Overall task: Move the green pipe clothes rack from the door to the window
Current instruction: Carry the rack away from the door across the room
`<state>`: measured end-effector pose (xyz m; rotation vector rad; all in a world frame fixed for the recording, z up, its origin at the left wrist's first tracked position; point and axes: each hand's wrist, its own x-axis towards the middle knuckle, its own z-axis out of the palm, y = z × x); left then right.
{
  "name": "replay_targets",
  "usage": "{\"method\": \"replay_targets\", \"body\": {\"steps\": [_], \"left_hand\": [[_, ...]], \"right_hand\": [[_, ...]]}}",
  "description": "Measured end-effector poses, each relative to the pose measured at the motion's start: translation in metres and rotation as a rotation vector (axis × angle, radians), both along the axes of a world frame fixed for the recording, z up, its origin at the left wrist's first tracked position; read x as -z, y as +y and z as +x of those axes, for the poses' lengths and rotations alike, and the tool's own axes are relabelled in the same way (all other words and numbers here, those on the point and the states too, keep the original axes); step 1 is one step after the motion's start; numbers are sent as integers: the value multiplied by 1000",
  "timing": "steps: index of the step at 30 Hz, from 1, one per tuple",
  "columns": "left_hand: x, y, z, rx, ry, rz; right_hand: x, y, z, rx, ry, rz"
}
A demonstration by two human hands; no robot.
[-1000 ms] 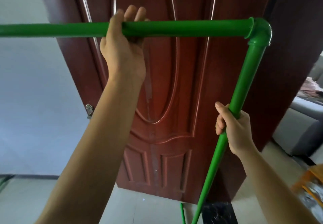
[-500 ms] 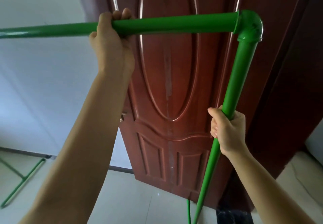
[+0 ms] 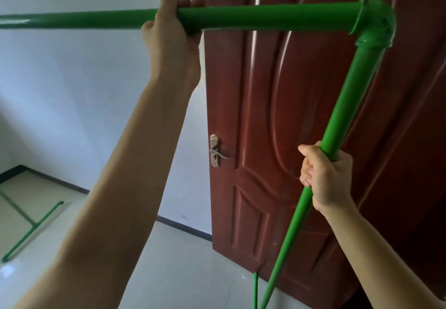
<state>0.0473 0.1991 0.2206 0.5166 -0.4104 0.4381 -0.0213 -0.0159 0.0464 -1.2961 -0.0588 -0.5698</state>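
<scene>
The green pipe clothes rack (image 3: 270,17) fills the view: a horizontal top bar runs from the left edge to an elbow joint (image 3: 374,25) at the upper right, and an upright pipe slants down from there. My left hand (image 3: 172,40) is wrapped around the top bar from below. My right hand (image 3: 324,176) grips the upright about halfway down. The rack's far foot (image 3: 31,230) shows low at the left, near the floor. A dark red wooden door (image 3: 277,139) stands just behind the rack.
The door carries a metal handle (image 3: 216,151) on its left edge. A white wall (image 3: 84,103) with a dark baseboard spreads to the left. Pale floor tiles (image 3: 181,267) lie below. No window is in view.
The view has swung left: the door has slid toward the right of the frame and more white wall and floor show. Both hands keep the same grips on the rack.
</scene>
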Motion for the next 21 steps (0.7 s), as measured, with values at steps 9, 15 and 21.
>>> {"method": "replay_targets", "body": {"steps": [9,15,21], "left_hand": [[7,120,30,-110,66,-18],[9,180,51,-380,315,112],[29,206,100,-1449,457,786]], "right_hand": [[13,119,59,-124,-15,-25],[29,176,100,-261,-18,-111],[39,227,145,-382,-16,-149]]}}
